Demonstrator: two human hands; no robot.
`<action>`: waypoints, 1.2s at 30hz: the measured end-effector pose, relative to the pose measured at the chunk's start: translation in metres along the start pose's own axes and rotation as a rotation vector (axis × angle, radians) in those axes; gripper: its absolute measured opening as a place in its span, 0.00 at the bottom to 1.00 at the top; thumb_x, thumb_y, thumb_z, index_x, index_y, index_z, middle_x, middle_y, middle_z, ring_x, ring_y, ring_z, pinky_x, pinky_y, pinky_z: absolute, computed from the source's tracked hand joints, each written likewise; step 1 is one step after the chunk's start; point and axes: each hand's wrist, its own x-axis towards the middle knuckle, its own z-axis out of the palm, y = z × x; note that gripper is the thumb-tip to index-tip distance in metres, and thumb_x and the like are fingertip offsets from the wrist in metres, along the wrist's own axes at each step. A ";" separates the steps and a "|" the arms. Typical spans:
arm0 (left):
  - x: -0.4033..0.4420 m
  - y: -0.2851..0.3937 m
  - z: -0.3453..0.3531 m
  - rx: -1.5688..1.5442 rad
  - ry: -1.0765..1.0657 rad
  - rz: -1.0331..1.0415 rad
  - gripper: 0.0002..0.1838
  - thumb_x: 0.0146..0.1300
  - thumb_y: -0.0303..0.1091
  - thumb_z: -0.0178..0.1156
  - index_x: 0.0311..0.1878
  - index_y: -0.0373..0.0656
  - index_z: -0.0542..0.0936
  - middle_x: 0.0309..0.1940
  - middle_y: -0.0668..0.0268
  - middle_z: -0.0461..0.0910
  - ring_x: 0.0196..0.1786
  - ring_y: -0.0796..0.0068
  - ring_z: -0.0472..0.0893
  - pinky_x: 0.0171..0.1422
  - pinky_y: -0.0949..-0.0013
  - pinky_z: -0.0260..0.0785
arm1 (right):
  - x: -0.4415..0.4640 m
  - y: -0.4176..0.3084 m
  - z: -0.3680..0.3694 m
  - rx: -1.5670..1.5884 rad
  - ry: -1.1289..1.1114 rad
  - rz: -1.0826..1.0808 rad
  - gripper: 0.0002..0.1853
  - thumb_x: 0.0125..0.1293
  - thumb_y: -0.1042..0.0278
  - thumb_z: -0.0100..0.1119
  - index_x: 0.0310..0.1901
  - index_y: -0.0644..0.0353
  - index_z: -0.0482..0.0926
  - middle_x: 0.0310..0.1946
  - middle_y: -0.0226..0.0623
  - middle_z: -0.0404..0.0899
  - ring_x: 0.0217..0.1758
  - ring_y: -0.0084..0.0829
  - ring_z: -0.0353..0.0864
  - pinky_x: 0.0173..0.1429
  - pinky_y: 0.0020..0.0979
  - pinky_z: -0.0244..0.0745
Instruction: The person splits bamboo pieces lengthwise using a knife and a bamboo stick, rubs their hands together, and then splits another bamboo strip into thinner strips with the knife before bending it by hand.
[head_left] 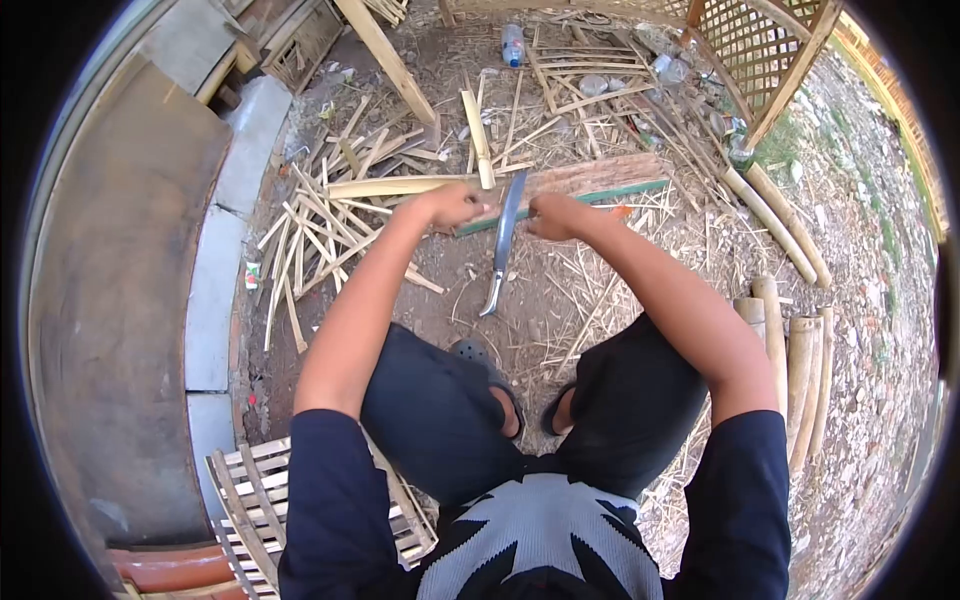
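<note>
A long curved blade with a metallic handle lies between my hands, its upper end resting on a reddish wooden board with a green edge. My left hand is over the board's left end, fingers curled; whether they hold anything is too small to tell. My right hand is at the board's near edge, just right of the blade, with fingers bent together and their grip hidden. Beyond my left hand, a pale split bamboo piece lies on the ground, and another bamboo piece stretches away from the board.
Thin bamboo strips are scattered at the left. Thick bamboo poles lie at the right, with shorter lengths nearer me. A slatted bamboo rack is at the lower left. A wooden post and a plastic bottle are ahead.
</note>
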 end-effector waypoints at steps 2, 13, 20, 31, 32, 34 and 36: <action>-0.008 0.001 -0.006 0.171 0.106 -0.012 0.26 0.68 0.49 0.59 0.60 0.40 0.81 0.50 0.50 0.84 0.50 0.59 0.85 0.57 0.61 0.76 | -0.002 0.007 -0.006 0.001 0.014 0.015 0.20 0.61 0.57 0.63 0.47 0.64 0.84 0.49 0.54 0.84 0.55 0.53 0.83 0.61 0.46 0.77; 0.020 0.049 -0.010 0.266 0.295 0.099 0.24 0.63 0.46 0.59 0.52 0.36 0.84 0.48 0.44 0.85 0.50 0.47 0.85 0.57 0.55 0.77 | 0.025 -0.016 -0.030 0.044 0.224 0.089 0.22 0.59 0.54 0.62 0.47 0.64 0.85 0.47 0.57 0.84 0.54 0.53 0.83 0.61 0.44 0.77; -0.008 0.097 -0.005 0.273 0.268 0.052 0.23 0.63 0.43 0.56 0.50 0.34 0.84 0.48 0.42 0.84 0.54 0.48 0.84 0.60 0.54 0.75 | 0.022 -0.033 -0.028 -0.058 0.184 0.095 0.17 0.58 0.61 0.59 0.43 0.64 0.86 0.46 0.57 0.84 0.53 0.52 0.84 0.58 0.45 0.79; -0.015 0.064 -0.005 0.154 0.528 0.228 0.22 0.66 0.45 0.59 0.57 0.42 0.80 0.54 0.47 0.82 0.59 0.47 0.80 0.63 0.51 0.73 | 0.031 -0.009 -0.059 -0.153 0.298 0.023 0.22 0.60 0.54 0.66 0.52 0.59 0.82 0.47 0.53 0.84 0.55 0.51 0.82 0.59 0.47 0.77; -0.012 0.056 -0.002 0.156 0.540 0.243 0.21 0.65 0.43 0.60 0.57 0.42 0.80 0.52 0.48 0.82 0.58 0.48 0.81 0.62 0.51 0.73 | 0.032 -0.006 -0.055 -0.146 0.320 0.036 0.22 0.60 0.54 0.66 0.52 0.59 0.82 0.48 0.52 0.84 0.56 0.51 0.82 0.59 0.47 0.77; -0.006 0.048 -0.003 0.159 0.582 0.290 0.19 0.65 0.40 0.60 0.57 0.44 0.80 0.49 0.50 0.84 0.55 0.49 0.82 0.60 0.52 0.74 | 0.034 -0.005 -0.049 -0.185 0.237 0.014 0.21 0.61 0.55 0.65 0.51 0.59 0.83 0.49 0.52 0.84 0.55 0.50 0.83 0.60 0.47 0.78; -0.002 0.044 -0.004 0.184 0.552 0.263 0.20 0.64 0.39 0.61 0.57 0.43 0.79 0.53 0.51 0.83 0.57 0.50 0.81 0.62 0.53 0.74 | 0.033 -0.006 -0.052 -0.270 0.111 0.054 0.20 0.62 0.56 0.64 0.50 0.59 0.83 0.50 0.53 0.84 0.55 0.50 0.83 0.59 0.47 0.78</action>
